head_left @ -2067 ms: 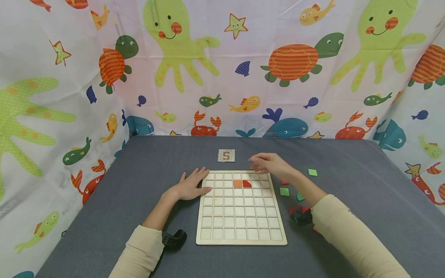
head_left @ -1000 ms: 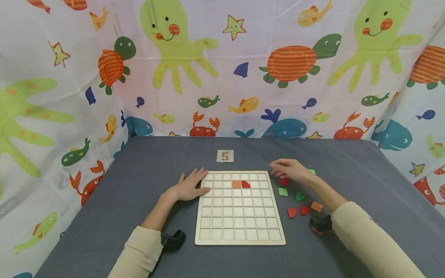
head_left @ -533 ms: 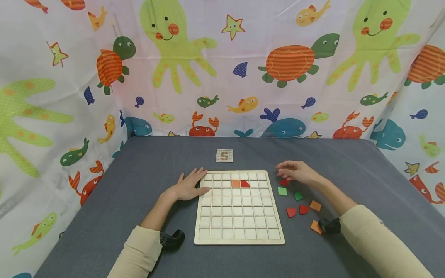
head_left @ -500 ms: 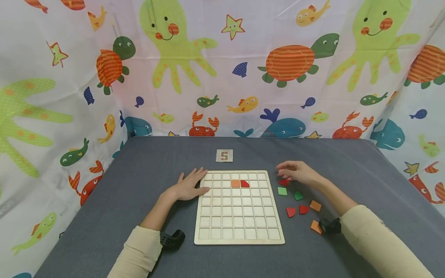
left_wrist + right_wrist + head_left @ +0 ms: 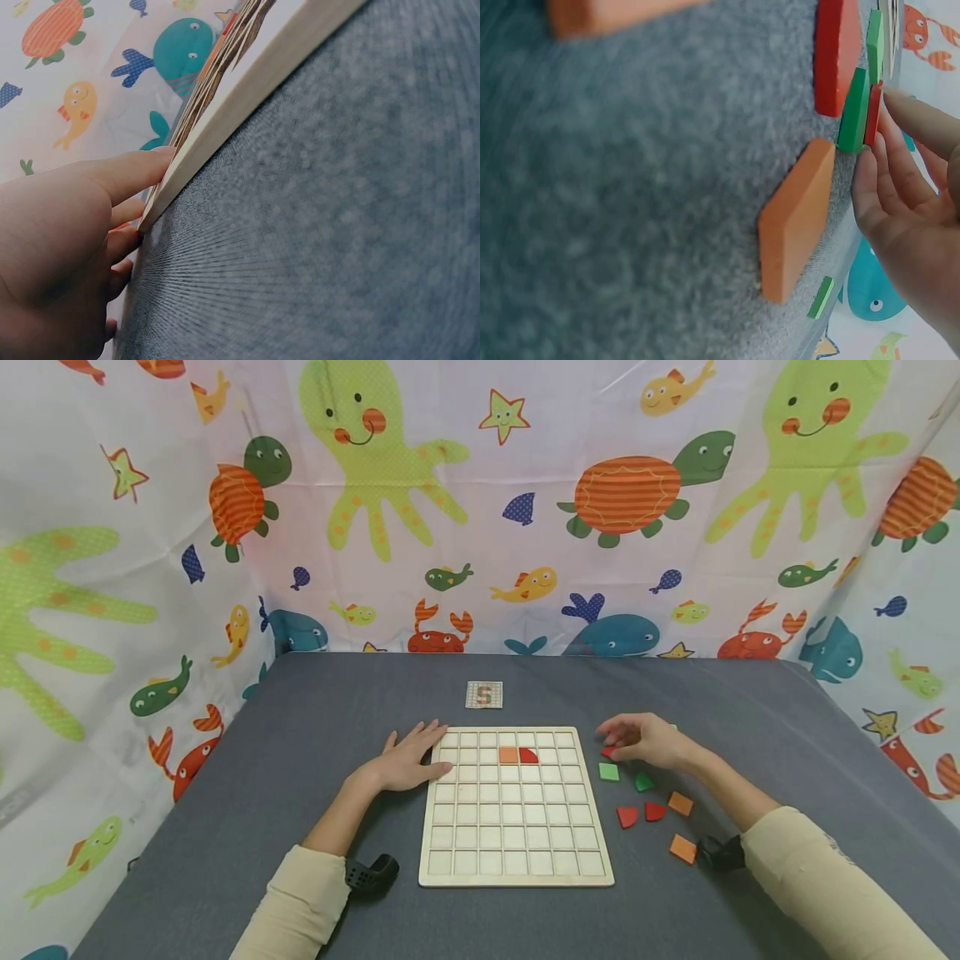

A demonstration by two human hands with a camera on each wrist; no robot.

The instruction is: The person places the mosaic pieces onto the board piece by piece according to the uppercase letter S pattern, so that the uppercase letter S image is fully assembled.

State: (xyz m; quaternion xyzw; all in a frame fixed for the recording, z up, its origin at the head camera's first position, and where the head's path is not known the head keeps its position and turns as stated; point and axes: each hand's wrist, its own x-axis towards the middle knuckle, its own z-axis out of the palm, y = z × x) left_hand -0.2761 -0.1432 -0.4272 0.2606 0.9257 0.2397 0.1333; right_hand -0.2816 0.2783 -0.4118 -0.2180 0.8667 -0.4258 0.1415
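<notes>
My left hand [image 5: 405, 762] lies with spread fingers along the left edge of a pale wooden grid board [image 5: 517, 881]; in the left wrist view its thumb [image 5: 142, 171] touches the board's side. An orange square tile [image 5: 508, 755] and a red quarter-circle tile [image 5: 528, 756] sit side by side in the upper part of the grid. To the board's right, my right hand [image 5: 648, 742] has curved fingers and thumb around a red tile [image 5: 607, 751] near the table. In the right wrist view, thumb and fingertips meet opposite ends of this red tile [image 5: 872, 114].
Right of the board lie a light green square [image 5: 609, 772], a green quarter-circle [image 5: 643, 782], red quarter-circles [image 5: 655, 812] and orange squares [image 5: 682, 849]. Another light green tile [image 5: 821, 297] is mostly behind the right hand. A small card with an S pattern [image 5: 483, 695] lies beyond the board.
My right hand has moved right from the board's top right corner to the loose tiles, and its thumb has come down onto the red tile. My left hand stays put.
</notes>
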